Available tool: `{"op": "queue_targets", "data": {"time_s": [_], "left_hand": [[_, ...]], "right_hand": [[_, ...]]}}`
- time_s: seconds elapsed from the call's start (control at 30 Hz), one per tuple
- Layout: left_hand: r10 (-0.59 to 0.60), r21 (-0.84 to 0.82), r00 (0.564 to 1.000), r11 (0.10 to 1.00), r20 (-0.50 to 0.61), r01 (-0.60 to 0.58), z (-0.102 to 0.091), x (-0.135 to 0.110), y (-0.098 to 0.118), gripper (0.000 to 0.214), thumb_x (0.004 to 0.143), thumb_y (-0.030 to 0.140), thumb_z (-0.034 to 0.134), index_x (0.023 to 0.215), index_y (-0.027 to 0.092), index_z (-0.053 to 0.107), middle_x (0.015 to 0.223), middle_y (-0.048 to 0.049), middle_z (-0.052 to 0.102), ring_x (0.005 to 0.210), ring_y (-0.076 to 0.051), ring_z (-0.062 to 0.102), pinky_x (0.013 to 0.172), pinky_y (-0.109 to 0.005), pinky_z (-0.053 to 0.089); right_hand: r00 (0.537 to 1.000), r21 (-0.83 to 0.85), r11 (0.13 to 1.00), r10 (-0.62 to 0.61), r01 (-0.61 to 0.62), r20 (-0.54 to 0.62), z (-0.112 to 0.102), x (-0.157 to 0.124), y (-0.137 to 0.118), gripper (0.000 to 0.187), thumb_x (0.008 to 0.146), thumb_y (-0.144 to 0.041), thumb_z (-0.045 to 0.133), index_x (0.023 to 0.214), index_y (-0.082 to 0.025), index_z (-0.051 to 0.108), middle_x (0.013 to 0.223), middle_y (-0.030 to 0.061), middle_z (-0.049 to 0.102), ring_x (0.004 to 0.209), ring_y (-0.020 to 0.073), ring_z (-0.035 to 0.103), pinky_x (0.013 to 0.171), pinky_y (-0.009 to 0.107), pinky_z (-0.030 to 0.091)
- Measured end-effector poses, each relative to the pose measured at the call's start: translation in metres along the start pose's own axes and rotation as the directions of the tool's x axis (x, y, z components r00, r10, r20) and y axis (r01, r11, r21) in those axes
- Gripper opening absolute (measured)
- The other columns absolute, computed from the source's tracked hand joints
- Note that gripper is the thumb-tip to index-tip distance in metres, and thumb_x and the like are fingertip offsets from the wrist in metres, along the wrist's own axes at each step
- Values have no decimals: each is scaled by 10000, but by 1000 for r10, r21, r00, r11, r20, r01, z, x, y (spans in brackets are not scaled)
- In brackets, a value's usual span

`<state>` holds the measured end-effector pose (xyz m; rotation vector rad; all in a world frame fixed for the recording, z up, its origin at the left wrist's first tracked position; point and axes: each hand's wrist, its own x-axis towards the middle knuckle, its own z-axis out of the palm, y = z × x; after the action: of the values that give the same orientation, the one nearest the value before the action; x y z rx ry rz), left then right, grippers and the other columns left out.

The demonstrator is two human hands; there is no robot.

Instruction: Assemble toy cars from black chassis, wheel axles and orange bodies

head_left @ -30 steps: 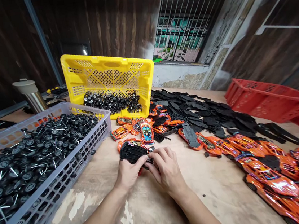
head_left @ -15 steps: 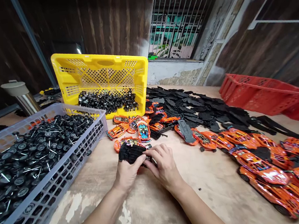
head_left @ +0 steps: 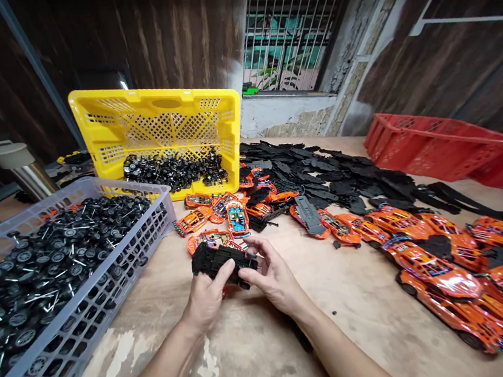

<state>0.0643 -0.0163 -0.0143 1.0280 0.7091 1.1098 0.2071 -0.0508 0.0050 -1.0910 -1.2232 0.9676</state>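
Note:
Both hands hold a toy car (head_left: 214,260) above the table, its black underside facing up. A sliver of orange shows beneath it, and a black wheel is at its right end. My left hand (head_left: 207,298) grips the near left side, thumb across the underside. At the right end, my right hand (head_left: 277,280) has its thumb on the near edge and fingers curled around the far side. Just beyond the held car lie several orange car bodies (head_left: 237,218), open side up, with coloured interiors.
A lilac basket (head_left: 104,261) of wheels on axles stands at left. Behind it a yellow crate (head_left: 153,96) holds more wheels. Black chassis plates (head_left: 336,172) are heaped at the back, orange cars (head_left: 436,270) lie at right, and a red crate (head_left: 434,147) stands beyond.
The toy car's underside has turned more into view, and a wheel now shows at its right end. My right-hand fingers have spread from a tight pinch. The view has shifted slightly right.

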Motion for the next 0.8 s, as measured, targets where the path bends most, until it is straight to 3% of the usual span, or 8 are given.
{"op": "queue_targets", "data": {"time_s": [0.1,0.2,0.33,0.43,0.53,0.6,0.7,0.8], "left_hand": [[13,64,1000,998,-2,-13,4,0,1,364,810,379,683,1098,157,703,1164,-93,709,1105,-275,639,978,-370,502],[9,93,1000,996,-11,-8,4,-1,6,357,774,380,717,1037,139,716,1123,-98,724,1060,-271,659,965,-355,507],[66,-57,966,995,-248,-83,-11,7,25,426,717,361,769,1074,149,675,1038,-61,743,962,-228,688,864,-318,542],[33,-172,916,979,-399,-110,-31,15,43,445,651,318,813,1042,162,667,959,-16,748,878,-182,694,773,-266,546],[-98,-256,908,967,-408,-11,-45,15,54,394,606,274,824,946,150,671,851,-7,748,742,-160,687,660,-246,533],[-139,-324,912,946,-387,7,-49,13,55,374,584,250,819,909,144,667,816,-16,745,719,-163,681,667,-260,528],[-145,-395,927,919,-346,-4,-53,17,48,362,560,251,803,869,143,650,776,-25,729,718,-181,677,711,-288,517],[-130,-387,916,922,-379,-29,-58,27,39,373,580,273,779,902,171,620,782,-9,718,742,-181,669,735,-285,494]], "right_hand": [[1000,-55,998,5,-4,19,0,1,-3,481,817,-461,650,1211,-219,519,1004,57,596,937,197,600,814,323,519],[999,-60,998,34,-35,-26,-5,3,-3,417,865,-461,585,1188,-203,533,867,27,582,765,160,588,670,275,515],[987,-136,989,38,-60,-157,-26,7,2,445,815,-466,645,1147,-186,547,787,-2,544,630,127,526,542,240,458],[961,-320,947,-71,-18,-266,-36,8,4,400,829,-466,628,1093,-170,575,758,2,538,642,141,527,556,257,467],[989,-469,879,-132,86,-66,-27,6,0,318,885,-424,571,1084,-177,600,783,25,581,648,147,556,565,265,484],[978,-521,828,-178,210,111,-10,11,-10,259,917,-376,541,1082,-189,614,800,40,611,659,154,581,576,271,493],[895,-542,714,-323,443,307,28,34,-38,177,929,-316,534,1019,-208,641,825,58,633,709,174,603,629,295,500],[766,-491,591,-438,640,470,84,74,-70,146,932,-268,521,934,-211,655,846,59,638,776,182,609,693,302,500]]}}
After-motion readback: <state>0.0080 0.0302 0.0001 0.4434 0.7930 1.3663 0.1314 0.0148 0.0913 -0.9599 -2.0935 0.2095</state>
